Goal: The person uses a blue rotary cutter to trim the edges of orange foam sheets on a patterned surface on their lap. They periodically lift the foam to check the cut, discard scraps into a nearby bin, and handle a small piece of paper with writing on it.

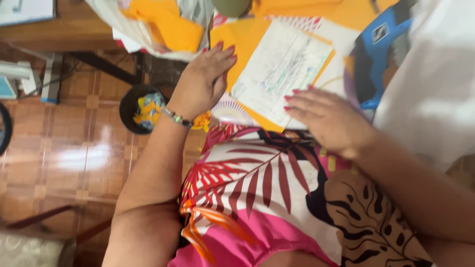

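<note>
White printed paper sheet (284, 69) lies flat on orange paper sheet (242, 39), between both hands, at table edge near person's lap. Left hand (203, 81): open, fingers together and extended, palm down on orange sheet just beside white sheet's left edge; beaded bracelet (177, 118) on wrist. Right hand (326, 116): open, fingers spread, fingertips touching white sheet's lower right corner. Blue-and-black plastic object (376, 54) to right. Black round bin (141, 109) with coloured scraps on tiled floor (64, 148), left.
</note>
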